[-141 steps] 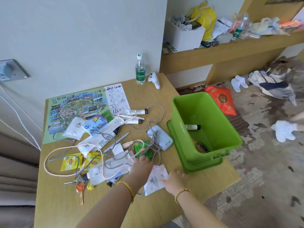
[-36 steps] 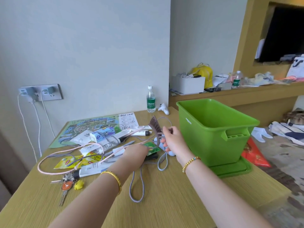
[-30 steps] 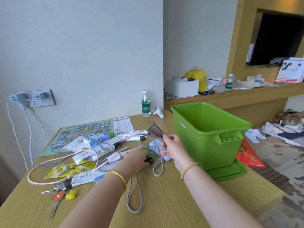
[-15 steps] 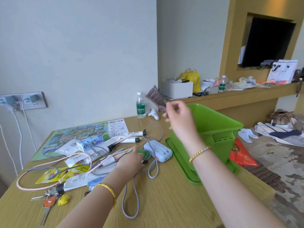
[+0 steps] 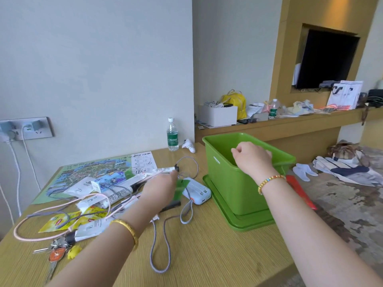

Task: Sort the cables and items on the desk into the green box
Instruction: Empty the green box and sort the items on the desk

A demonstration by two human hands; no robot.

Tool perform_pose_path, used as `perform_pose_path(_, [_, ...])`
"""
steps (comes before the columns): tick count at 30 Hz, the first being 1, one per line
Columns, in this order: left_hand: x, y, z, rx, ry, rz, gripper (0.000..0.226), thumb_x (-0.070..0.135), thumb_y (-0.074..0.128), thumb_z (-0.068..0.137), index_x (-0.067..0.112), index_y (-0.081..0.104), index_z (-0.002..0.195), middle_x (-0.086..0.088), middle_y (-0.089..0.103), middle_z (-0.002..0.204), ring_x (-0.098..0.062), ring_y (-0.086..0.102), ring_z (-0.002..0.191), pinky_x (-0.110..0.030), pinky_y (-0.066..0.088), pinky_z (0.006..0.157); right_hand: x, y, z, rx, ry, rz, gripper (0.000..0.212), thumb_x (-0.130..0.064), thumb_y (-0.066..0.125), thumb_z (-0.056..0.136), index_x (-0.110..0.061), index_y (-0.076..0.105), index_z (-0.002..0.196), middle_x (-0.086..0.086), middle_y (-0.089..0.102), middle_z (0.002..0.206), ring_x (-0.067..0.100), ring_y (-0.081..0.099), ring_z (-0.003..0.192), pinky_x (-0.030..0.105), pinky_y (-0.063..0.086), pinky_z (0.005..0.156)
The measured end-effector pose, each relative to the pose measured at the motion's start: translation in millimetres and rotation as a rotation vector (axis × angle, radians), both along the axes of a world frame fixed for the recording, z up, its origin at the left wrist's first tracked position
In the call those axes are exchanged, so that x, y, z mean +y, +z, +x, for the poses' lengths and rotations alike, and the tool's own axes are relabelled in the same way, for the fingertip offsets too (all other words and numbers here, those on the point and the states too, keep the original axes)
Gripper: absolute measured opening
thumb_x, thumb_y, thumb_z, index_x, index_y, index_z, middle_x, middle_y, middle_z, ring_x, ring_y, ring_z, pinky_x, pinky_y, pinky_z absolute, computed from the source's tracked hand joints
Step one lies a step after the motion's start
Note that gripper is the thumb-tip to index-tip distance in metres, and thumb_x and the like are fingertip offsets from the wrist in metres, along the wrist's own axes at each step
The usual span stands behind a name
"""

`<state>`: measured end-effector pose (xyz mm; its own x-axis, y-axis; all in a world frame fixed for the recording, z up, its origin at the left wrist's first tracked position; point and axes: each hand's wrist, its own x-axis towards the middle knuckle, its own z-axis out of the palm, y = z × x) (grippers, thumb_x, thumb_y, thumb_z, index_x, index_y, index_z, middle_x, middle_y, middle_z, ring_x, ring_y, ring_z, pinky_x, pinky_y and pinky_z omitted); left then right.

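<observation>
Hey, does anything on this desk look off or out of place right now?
The green box stands in its own lid, which lies under it like a tray and reaches the desk's right edge. Nothing looks spilled or broken; the cables and packets just lie tangled.
</observation>
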<state>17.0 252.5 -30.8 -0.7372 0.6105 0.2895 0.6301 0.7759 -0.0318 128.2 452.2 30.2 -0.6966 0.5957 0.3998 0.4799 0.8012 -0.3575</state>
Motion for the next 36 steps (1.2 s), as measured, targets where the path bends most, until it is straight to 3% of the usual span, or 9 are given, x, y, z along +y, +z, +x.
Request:
perform_pose_path(4, [7, 66, 10, -0.075, -0.051, 0.562, 0.014, 0.011, 0.036, 0.094, 0.005, 0.048, 0.096, -0.018, 0.064, 0.076, -0.03, 0.063, 0.061, -0.038, 0.049, 0.058, -5, 3, 0, 0.258, 0.04, -0.041, 0.029, -0.026, 0.036, 0.097, -0.014, 0.061, 0.087, 0.001, 0.063, 0.074, 0.025, 0.059, 0.079, 0.039, 0.037, 0.093])
perform_pose_path(7, [39, 101, 19, -0.343, -0.118, 1.004, 0.008, 0.01, 0.039, 0.091, 0.013, 0.044, 0.086, -0.01, 0.065, 0.065, -0.011, 0.061, 0.037, -0.034, 0.048, 0.053, -3, 6, 6, 0.419, 0.034, -0.124, 0.024, -0.02, 0.038, 0.096, -0.015, 0.061, 0.099, 0.001, 0.065, 0.086, 0.026, 0.059, 0.082, 0.036, 0.042, 0.086])
perform_pose_path(9, [71, 112, 25, -0.58, -0.142, 1.163, 0.008, 0.007, 0.04, 0.09, 0.013, 0.045, 0.087, -0.012, 0.068, 0.071, -0.017, 0.068, 0.051, -0.037, 0.053, 0.062, 1, 6, 12, 0.487, 0.042, -0.188, 0.024, -0.018, 0.038, 0.095, -0.016, 0.06, 0.105, 0.004, 0.066, 0.095, 0.027, 0.059, 0.09, 0.043, 0.045, 0.088])
perform_pose_path(12, [114, 103, 31, -0.556, -0.148, 0.819, 0.025, 0.018, 0.05, 0.09, 0.007, 0.052, 0.112, -0.02, 0.065, 0.11, -0.034, 0.065, 0.098, -0.041, 0.052, 0.087, 8, 5, 21, 0.548, 0.054, -0.258, 0.025, -0.016, 0.038, 0.095, -0.014, 0.058, 0.111, 0.007, 0.064, 0.107, 0.028, 0.056, 0.102, 0.047, 0.043, 0.092])
perform_pose_path(15, [123, 89, 33, -0.433, -0.182, 0.566, 0.039, 0.03, 0.05, 0.093, 0.009, 0.05, 0.126, -0.012, 0.058, 0.125, -0.028, 0.057, 0.11, -0.031, 0.044, 0.088, 14, 1, 27, 0.54, 0.072, -0.247, 0.026, -0.014, 0.038, 0.094, -0.013, 0.058, 0.111, 0.007, 0.062, 0.111, 0.026, 0.054, 0.106, 0.048, 0.041, 0.095])
perform_pose_path(20, [69, 78, 19, -0.09, -0.178, 0.522, 0.031, 0.02, 0.046, 0.093, 0.01, 0.054, 0.121, -0.016, 0.06, 0.116, -0.031, 0.056, 0.105, -0.032, 0.041, 0.079, -11, -6, 10, 0.53, 0.137, -0.073, 0.026, -0.007, 0.039, 0.093, -0.011, 0.061, 0.106, 0.009, 0.062, 0.109, 0.029, 0.049, 0.106, 0.043, 0.038, 0.094])
perform_pose_path(25, [-16, 55, 10, 0.034, -0.149, 0.601, 0.027, 0.011, 0.046, 0.093, 0.007, 0.06, 0.115, -0.014, 0.06, 0.119, -0.03, 0.053, 0.109, -0.035, 0.045, 0.085, -90, -23, -27, 0.562, 0.33, 0.095, 0.026, -0.003, 0.045, 0.085, -0.012, 0.063, 0.101, 0.007, 0.063, 0.101, 0.03, 0.05, 0.099, 0.039, 0.034, 0.087])
perform_pose_path(29, [-85, 23, 9, 0.084, -0.063, 0.634, 0.027, 0.004, 0.047, 0.09, 0.004, 0.06, 0.114, -0.015, 0.06, 0.113, -0.032, 0.054, 0.107, -0.04, 0.047, 0.084, -163, -51, -51, 0.52, 0.56, 0.009, 0.026, -0.001, 0.045, 0.085, -0.009, 0.064, 0.101, 0.008, 0.064, 0.1, 0.029, 0.052, 0.096, 0.035, 0.034, 0.086])
perform_pose_path(36, [-195, -41, 5, 0.052, 0.265, 0.789, 0.022, 0.0, 0.047, 0.088, 0.001, 0.055, 0.109, -0.017, 0.06, 0.099, -0.032, 0.055, 0.095, -0.035, 0.04, 0.078, -272, -111, -65, 0.365, 0.865, -0.214, 0.024, -0.003, 0.042, 0.089, -0.008, 0.061, 0.103, 0.006, 0.063, 0.104, 0.022, 0.053, 0.102, 0.031, 0.042, 0.088])
